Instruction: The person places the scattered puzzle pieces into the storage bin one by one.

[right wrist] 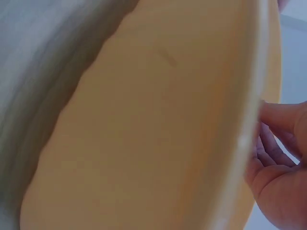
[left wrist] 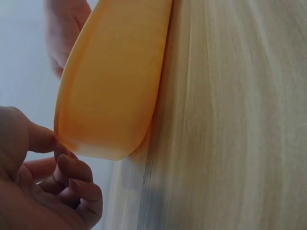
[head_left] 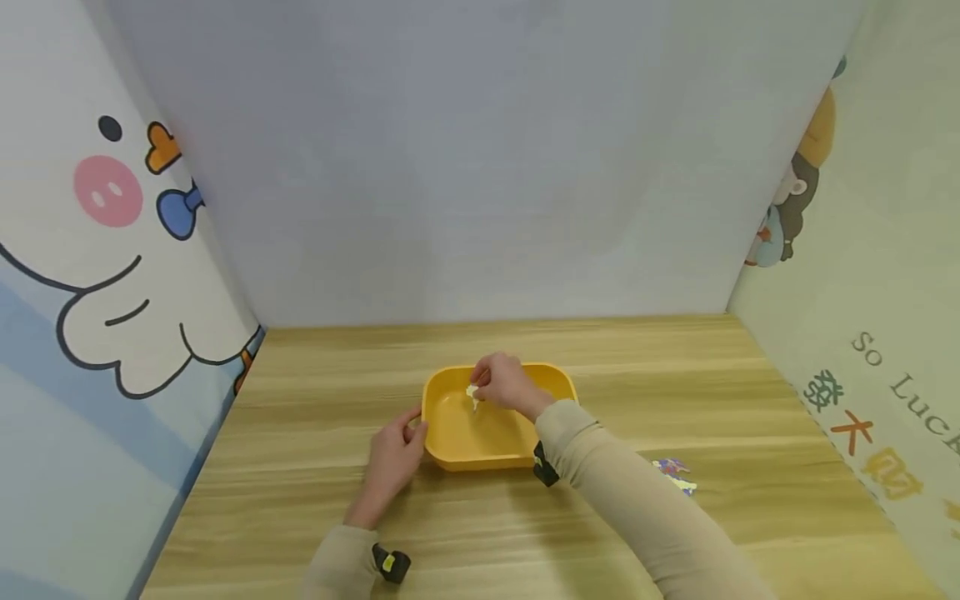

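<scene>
Rounded yellow plastic tray, long axis left-right; left hand pinches its rim, right hand grips pale scrap within, narrow end nearward.

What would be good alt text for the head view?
A right hand holds a small pale piece over a yellow tray, while the left hand pinches the tray's left rim. Something multicolored lies on the wooden table, beside the right sleeve.

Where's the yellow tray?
In the head view, the tray sits on the table below the picture's centre, with the left hand holding its left side and the right hand over it.
</scene>
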Demonstrator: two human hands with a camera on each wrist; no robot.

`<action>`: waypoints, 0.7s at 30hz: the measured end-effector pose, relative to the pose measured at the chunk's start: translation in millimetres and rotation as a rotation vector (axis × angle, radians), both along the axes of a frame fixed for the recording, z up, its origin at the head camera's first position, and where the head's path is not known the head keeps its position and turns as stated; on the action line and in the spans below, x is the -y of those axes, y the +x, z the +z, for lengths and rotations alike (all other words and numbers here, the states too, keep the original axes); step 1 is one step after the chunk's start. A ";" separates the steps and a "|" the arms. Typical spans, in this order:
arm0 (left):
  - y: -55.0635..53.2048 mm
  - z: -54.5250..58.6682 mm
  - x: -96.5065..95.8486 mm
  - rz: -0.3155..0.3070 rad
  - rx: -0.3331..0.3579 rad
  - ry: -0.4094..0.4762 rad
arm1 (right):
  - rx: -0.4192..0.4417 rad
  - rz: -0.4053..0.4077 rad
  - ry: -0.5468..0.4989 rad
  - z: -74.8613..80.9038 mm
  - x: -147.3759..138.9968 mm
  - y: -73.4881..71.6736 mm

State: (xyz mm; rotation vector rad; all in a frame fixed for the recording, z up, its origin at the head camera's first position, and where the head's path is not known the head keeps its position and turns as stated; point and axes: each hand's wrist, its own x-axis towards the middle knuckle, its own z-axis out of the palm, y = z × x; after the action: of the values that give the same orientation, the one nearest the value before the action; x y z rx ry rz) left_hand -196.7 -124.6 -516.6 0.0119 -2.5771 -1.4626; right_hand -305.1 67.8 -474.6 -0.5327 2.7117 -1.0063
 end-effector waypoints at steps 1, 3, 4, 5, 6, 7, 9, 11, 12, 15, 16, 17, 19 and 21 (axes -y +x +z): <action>0.0 0.2 -0.5 0.003 -0.002 0.000 | -0.004 -0.002 0.012 -1.9 2.8 0.1; 0.4 0.4 -1.0 0.003 -0.007 -0.003 | -0.016 -0.009 0.034 -5.5 8.8 0.7; 0.8 0.6 -1.1 0.004 -0.008 -0.001 | -0.026 -0.014 0.045 -7.1 11.8 1.2; 0.9 0.9 -1.1 0.003 -0.008 0.001 | -0.032 -0.023 0.052 -8.2 14.7 1.6; 1.0 1.4 -0.9 0.005 -0.001 0.004 | -0.036 -0.034 0.056 -9.0 17.8 2.2; 1.0 1.6 -0.7 0.004 -0.001 0.006 | -0.041 -0.046 0.055 -9.7 20.6 2.8; 1.0 1.8 0.0 0.000 -0.001 0.009 | -0.051 -0.072 0.054 -10.9 26.0 3.9; 0.8 2.0 0.5 -0.004 0.015 0.016 | -0.049 -0.097 0.054 -11.3 30.7 5.1; 0.5 1.4 0.8 -0.009 0.019 0.016 | -0.041 -0.107 0.050 -11.5 32.8 5.7; -0.1 -0.6 1.4 -0.021 0.036 0.021 | -0.006 -0.130 0.047 -12.2 37.7 7.7; -0.5 -1.5 1.7 -0.025 0.038 0.021 | 0.003 -0.132 0.047 -12.4 38.8 8.2; -0.8 -2.6 2.0 -0.027 0.035 0.022 | 0.009 -0.134 0.049 -12.9 39.9 8.5; -1.4 -3.7 2.6 -0.022 0.030 0.018 | 0.013 -0.130 0.057 -13.6 41.9 8.9; -1.5 -3.5 2.9 -0.020 0.024 0.017 | 0.005 -0.123 0.071 -13.5 43.6 8.6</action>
State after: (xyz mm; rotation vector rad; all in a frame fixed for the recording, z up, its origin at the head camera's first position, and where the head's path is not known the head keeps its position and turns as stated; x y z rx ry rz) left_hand -198.1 -127.5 -520.1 0.0068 -2.5914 -1.4998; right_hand -296.4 24.2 -488.1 -0.3534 2.7929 -0.9334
